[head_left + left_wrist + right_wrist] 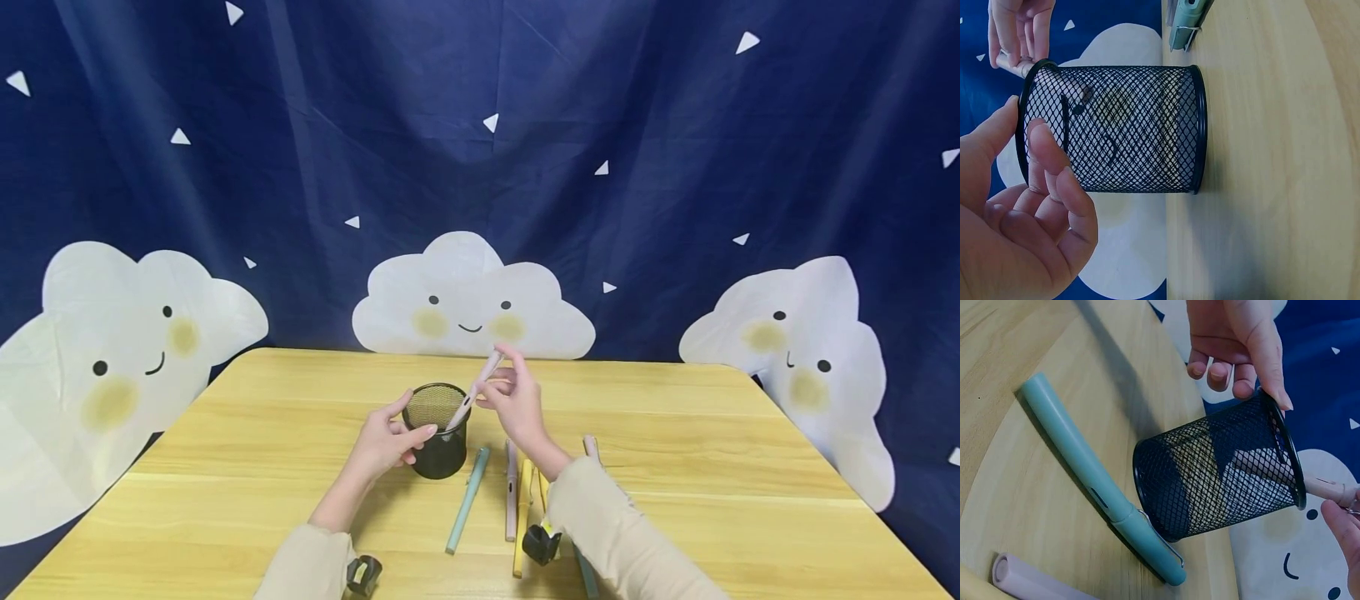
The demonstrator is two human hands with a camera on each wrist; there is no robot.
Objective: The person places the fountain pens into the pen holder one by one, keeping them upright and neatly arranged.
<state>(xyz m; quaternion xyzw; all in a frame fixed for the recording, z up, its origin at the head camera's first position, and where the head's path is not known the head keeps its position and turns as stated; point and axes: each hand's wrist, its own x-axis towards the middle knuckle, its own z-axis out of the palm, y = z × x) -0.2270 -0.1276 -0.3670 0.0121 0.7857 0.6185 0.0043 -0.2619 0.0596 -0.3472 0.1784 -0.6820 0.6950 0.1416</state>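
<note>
At the left, I find the left hand (381,442) partly curled, thumb and forefinger gripping the rim of the black mesh cup (441,458), the other fingers loosely bent with nothing in them. The cup stands upright on the worktop (225,467).

Next, I record the pink pen (470,399) at the cup's mouth. Its long axis slants down and leftward from the right hand (517,402); the lower end is inside, below the rim, visible through the mesh, and the upper end stands clear. The right hand is the nearer, being in contact: thumb and fingers closed in a pinch on the pen, forefinger reaching to its top end. The cup lies to the left of that hand and below it.

The held pen is pale, slim and straight, with a small dark slot in the barrel and a metal clip. On the worktop, left to right, I log a teal pen (467,500), a lilac pen (512,492) and a yellow pen (522,521).
</note>
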